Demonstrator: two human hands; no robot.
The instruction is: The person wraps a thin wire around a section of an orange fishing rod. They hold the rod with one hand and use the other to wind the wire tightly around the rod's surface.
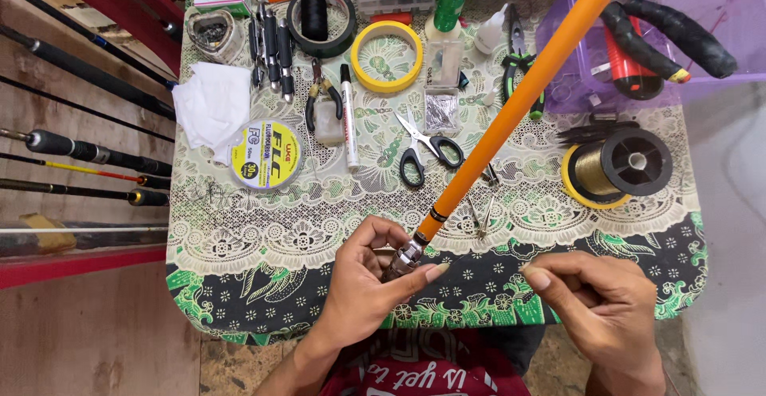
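Observation:
My left hand (369,279) grips the dark lower end of a long orange rod (523,97), which slants up to the right across the table. A metal ring sits on the rod just above my fingers. My right hand (600,300) is to the right, its thumb and forefinger pinched together, seemingly on a fine thread that runs toward the rod; the thread is too thin to see clearly.
The patterned tablecloth (239,276) carries scissors (427,150), a yellow tape ring (387,55), black tape (321,19), a yellow line spool (266,155), a gold thread spool (616,168), a marker (349,116) and a purple tub (702,13) with pliers. Fishing rods (80,152) lie at the left.

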